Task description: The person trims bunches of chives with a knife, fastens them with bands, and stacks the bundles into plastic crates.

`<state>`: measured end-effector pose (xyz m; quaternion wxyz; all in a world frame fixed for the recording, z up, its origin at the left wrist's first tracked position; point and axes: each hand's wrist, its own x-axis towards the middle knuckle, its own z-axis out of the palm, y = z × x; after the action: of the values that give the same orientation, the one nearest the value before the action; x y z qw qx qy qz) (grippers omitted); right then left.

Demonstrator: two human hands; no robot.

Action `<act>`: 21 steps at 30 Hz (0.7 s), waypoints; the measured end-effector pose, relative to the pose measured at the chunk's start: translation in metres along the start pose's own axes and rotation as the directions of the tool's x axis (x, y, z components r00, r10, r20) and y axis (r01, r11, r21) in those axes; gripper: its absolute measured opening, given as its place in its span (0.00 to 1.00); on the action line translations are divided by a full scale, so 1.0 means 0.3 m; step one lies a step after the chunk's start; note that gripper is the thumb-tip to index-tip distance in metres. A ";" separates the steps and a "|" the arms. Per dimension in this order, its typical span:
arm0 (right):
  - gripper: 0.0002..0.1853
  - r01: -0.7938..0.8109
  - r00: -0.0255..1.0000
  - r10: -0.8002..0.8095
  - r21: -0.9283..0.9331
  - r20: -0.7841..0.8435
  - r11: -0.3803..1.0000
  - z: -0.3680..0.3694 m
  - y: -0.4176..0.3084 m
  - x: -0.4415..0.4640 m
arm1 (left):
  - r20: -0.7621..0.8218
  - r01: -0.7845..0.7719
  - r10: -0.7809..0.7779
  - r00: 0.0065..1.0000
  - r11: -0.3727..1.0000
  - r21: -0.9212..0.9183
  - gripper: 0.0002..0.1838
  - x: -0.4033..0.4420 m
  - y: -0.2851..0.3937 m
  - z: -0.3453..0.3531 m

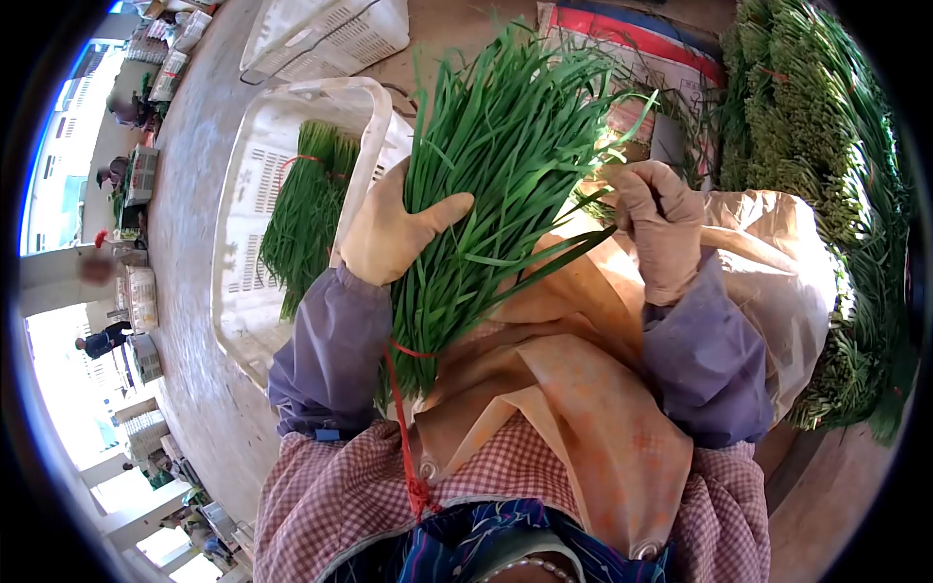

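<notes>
A thick bunch of garlic chives (496, 165) lies across my lap, its leaf tips pointing away from me and a red tie (413, 350) around its near end. My left hand (389, 231), in a pale glove, is closed around the bunch's left side, thumb over the leaves. My right hand (663, 225), also gloved, is at the bunch's right edge. Its fingers are pinched on a chive leaf (573, 251) that sticks out from the bunch. An orange-tan apron (593, 408) covers my lap beneath the chives.
A white plastic crate (238, 233) at left holds tied chives (309, 204); another crate (335, 39) stands beyond it. A tall pile of greens (807, 194) rises at right. A red and white sack (632, 44) lies ahead. Several people are far off at left.
</notes>
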<state>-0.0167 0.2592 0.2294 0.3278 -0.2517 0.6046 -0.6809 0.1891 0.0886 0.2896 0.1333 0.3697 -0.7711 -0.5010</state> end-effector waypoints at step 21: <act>0.08 -0.007 1.000 0.010 0.196 -0.013 0.981 0.009 -0.040 -0.027 | -0.079 0.050 -0.057 0.995 0.996 -0.080 0.25 0.009 0.011 0.024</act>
<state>-0.0110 0.2643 0.2420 0.3495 -0.2110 0.5380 -0.7375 0.1816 0.0923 0.2889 0.1653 0.4048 -0.7348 -0.5186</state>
